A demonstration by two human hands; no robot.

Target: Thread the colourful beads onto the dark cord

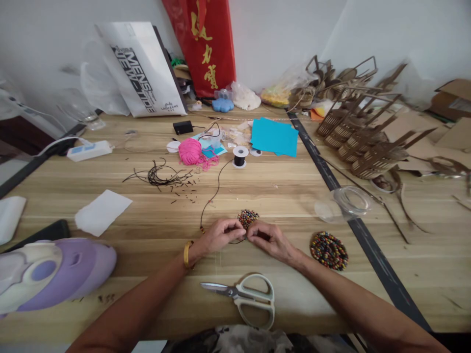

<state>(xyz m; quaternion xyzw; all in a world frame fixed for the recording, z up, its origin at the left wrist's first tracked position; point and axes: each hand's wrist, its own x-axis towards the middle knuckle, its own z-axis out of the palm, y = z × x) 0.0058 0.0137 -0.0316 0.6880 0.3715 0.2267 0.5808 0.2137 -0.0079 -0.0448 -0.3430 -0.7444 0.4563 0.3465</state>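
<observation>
My left hand (pixel 220 236), with a yellow bracelet (pixel 188 255) on its wrist, pinches a thin black cord (pixel 220 184). The cord runs from a white spool (pixel 240 163) down to this hand, with a few small beads (pixel 202 229) threaded near it. Close beside it, the fingertips of my right hand (pixel 270 239) are pressed together; what they hold is too small to make out. Just beyond both hands lies a pile of loose multicoloured beads (pixel 248 215). Scissors (pixel 243 295) with white handles rest between my forearms, blades pointing left.
A coiled bead string (pixel 328 250) and a clear plastic container (pixel 342 203) lie to the right. Black cord pieces (pixel 158 174), pink yarn (pixel 190 151) and blue sheets (pixel 274 137) are farther back. A purple-and-white device (pixel 69 272) stands left; small woven baskets (pixel 375 152) stand right.
</observation>
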